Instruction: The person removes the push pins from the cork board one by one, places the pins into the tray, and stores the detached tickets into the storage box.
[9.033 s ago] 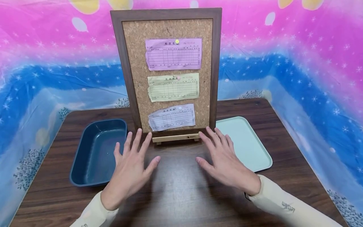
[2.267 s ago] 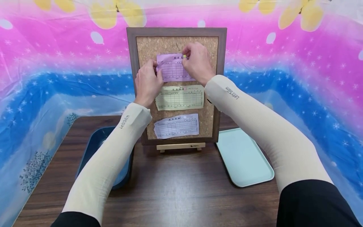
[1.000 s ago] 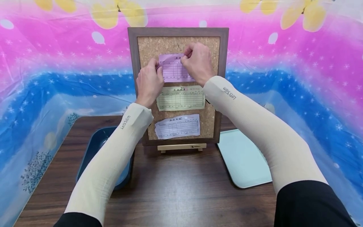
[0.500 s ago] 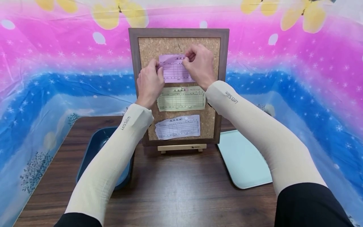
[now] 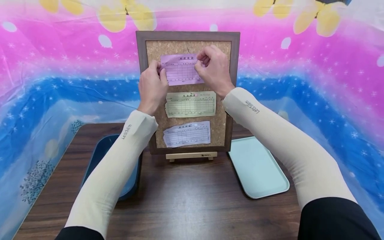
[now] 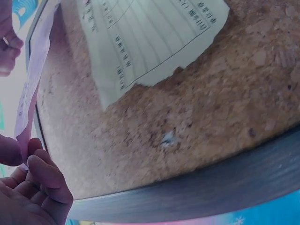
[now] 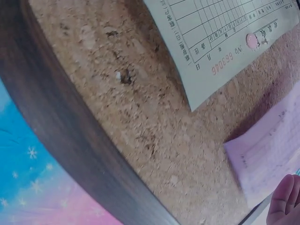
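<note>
A purple receipt slip (image 5: 180, 70) stands off the framed corkboard (image 5: 220, 133), near its top. My left hand (image 5: 152, 87) pinches the slip's left edge between thumb and fingers; the left wrist view shows the slip (image 6: 35, 79) edge-on, apart from the cork. My right hand (image 5: 213, 68) is at the slip's right end, thumb and fingertips pinched together where the yellow pushpin was; the fingers hide the pin. Below, a pale green receipt (image 5: 190, 105) hangs under a pink pushpin (image 7: 252, 41). Lowest on the cork is a pale lavender receipt (image 5: 186, 135) with a white pushpin (image 5: 196, 125).
The corkboard leans on a small easel with a wooden ledge (image 5: 191, 156). A dark blue basin (image 5: 103, 143), partly behind the left sleeve, stands on the left of the brown table (image 5: 186, 200). On the right lies a flat pale green tray (image 5: 259, 168). Patterned cloth surrounds the table.
Both hands have gone from the table up to the top slip. The yellow pushpin has left the purple slip. That slip has just shifted left and away from the cork, while my right hand has drawn slightly right.
</note>
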The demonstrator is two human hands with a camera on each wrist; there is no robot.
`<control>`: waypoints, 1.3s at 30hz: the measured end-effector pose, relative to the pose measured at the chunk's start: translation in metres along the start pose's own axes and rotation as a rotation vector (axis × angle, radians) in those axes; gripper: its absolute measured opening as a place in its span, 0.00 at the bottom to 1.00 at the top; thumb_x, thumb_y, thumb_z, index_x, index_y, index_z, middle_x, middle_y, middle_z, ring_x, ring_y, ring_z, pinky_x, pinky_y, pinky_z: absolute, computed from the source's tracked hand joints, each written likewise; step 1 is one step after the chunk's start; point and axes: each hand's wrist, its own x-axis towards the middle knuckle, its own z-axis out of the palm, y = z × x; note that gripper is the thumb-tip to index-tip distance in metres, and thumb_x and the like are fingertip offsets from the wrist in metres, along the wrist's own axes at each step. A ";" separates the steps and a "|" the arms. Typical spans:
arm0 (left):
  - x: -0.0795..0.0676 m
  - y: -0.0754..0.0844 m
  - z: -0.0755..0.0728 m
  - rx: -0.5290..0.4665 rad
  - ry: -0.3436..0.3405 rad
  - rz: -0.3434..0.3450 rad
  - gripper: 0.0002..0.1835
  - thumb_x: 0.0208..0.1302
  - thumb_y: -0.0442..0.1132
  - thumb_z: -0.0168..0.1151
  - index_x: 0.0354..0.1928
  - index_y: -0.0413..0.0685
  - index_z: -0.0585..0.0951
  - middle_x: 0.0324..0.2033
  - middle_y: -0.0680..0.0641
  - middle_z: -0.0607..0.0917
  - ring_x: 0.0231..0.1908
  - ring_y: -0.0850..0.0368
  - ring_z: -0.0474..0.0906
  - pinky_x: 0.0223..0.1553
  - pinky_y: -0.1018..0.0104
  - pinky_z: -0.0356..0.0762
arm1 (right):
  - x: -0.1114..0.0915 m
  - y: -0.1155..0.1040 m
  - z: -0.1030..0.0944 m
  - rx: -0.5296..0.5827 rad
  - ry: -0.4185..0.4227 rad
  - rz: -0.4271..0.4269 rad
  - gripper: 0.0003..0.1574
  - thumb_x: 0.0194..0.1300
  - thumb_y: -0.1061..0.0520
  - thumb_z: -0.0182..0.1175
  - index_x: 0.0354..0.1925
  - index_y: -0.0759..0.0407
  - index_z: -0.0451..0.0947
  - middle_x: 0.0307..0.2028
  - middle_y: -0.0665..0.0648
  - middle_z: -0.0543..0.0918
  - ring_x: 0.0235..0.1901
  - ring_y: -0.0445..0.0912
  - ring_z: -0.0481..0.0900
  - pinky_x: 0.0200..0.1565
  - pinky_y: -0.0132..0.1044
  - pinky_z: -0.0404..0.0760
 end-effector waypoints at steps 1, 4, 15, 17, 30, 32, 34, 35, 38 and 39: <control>0.000 0.000 -0.002 -0.003 0.009 0.007 0.12 0.63 0.45 0.43 0.40 0.47 0.72 0.31 0.50 0.79 0.30 0.57 0.73 0.28 0.62 0.65 | 0.000 0.000 -0.001 -0.001 0.002 -0.005 0.05 0.49 0.64 0.53 0.28 0.61 0.74 0.29 0.53 0.74 0.27 0.39 0.70 0.32 0.26 0.68; 0.001 0.000 -0.009 -0.016 0.049 0.008 0.12 0.63 0.44 0.43 0.39 0.46 0.72 0.30 0.50 0.78 0.29 0.58 0.73 0.27 0.62 0.66 | -0.002 0.001 -0.005 0.009 0.013 0.002 0.05 0.48 0.65 0.53 0.27 0.60 0.74 0.29 0.53 0.74 0.28 0.40 0.70 0.32 0.26 0.69; 0.002 -0.003 -0.038 -0.069 0.134 -0.020 0.12 0.61 0.45 0.43 0.37 0.46 0.73 0.27 0.50 0.78 0.24 0.60 0.72 0.25 0.68 0.63 | -0.005 0.006 -0.027 0.015 0.106 -0.096 0.03 0.49 0.67 0.53 0.25 0.62 0.74 0.26 0.49 0.70 0.26 0.39 0.69 0.30 0.27 0.69; 0.002 -0.005 -0.043 -0.088 0.154 -0.032 0.12 0.61 0.44 0.43 0.38 0.46 0.73 0.27 0.51 0.78 0.24 0.60 0.71 0.26 0.69 0.62 | -0.006 0.007 -0.029 0.011 0.102 -0.100 0.03 0.49 0.67 0.53 0.25 0.62 0.74 0.26 0.48 0.70 0.26 0.39 0.69 0.30 0.27 0.69; 0.006 -0.024 -0.075 -0.153 0.213 -0.041 0.11 0.62 0.43 0.46 0.40 0.45 0.74 0.31 0.49 0.76 0.28 0.60 0.67 0.28 0.71 0.60 | -0.018 0.019 -0.037 -0.014 0.060 -0.108 0.04 0.51 0.65 0.52 0.26 0.63 0.74 0.26 0.52 0.71 0.26 0.40 0.70 0.31 0.28 0.70; 0.006 -0.027 -0.079 -0.140 0.207 -0.041 0.12 0.63 0.43 0.45 0.40 0.45 0.75 0.33 0.49 0.77 0.29 0.60 0.69 0.28 0.72 0.61 | -0.020 0.020 -0.038 -0.009 0.050 -0.104 0.04 0.51 0.65 0.52 0.27 0.63 0.74 0.26 0.52 0.71 0.26 0.40 0.70 0.31 0.28 0.70; 0.006 -0.031 -0.083 -0.128 0.199 -0.039 0.13 0.63 0.43 0.45 0.40 0.45 0.75 0.34 0.49 0.78 0.30 0.60 0.70 0.28 0.72 0.62 | -0.022 0.022 -0.039 -0.008 0.045 -0.107 0.04 0.51 0.65 0.52 0.27 0.63 0.74 0.26 0.52 0.71 0.26 0.40 0.70 0.31 0.28 0.70; 0.006 -0.033 -0.085 -0.125 0.192 -0.037 0.13 0.63 0.44 0.44 0.40 0.44 0.75 0.34 0.49 0.78 0.30 0.60 0.70 0.28 0.72 0.62 | -0.023 0.022 -0.039 -0.009 0.045 -0.111 0.04 0.51 0.65 0.52 0.27 0.63 0.74 0.26 0.53 0.71 0.26 0.40 0.70 0.31 0.28 0.70; 0.004 -0.042 -0.091 -0.094 0.176 -0.025 0.15 0.64 0.44 0.42 0.41 0.43 0.75 0.35 0.48 0.78 0.30 0.60 0.70 0.28 0.72 0.62 | -0.027 0.025 -0.040 -0.018 0.043 -0.126 0.03 0.51 0.65 0.53 0.26 0.62 0.74 0.26 0.53 0.72 0.26 0.40 0.70 0.30 0.29 0.70; 0.003 -0.045 -0.093 -0.085 0.170 -0.021 0.15 0.64 0.44 0.42 0.41 0.43 0.75 0.35 0.48 0.78 0.30 0.59 0.70 0.28 0.72 0.62 | -0.028 0.027 -0.040 -0.022 0.044 -0.134 0.03 0.51 0.64 0.53 0.26 0.62 0.74 0.26 0.53 0.72 0.26 0.40 0.69 0.30 0.29 0.69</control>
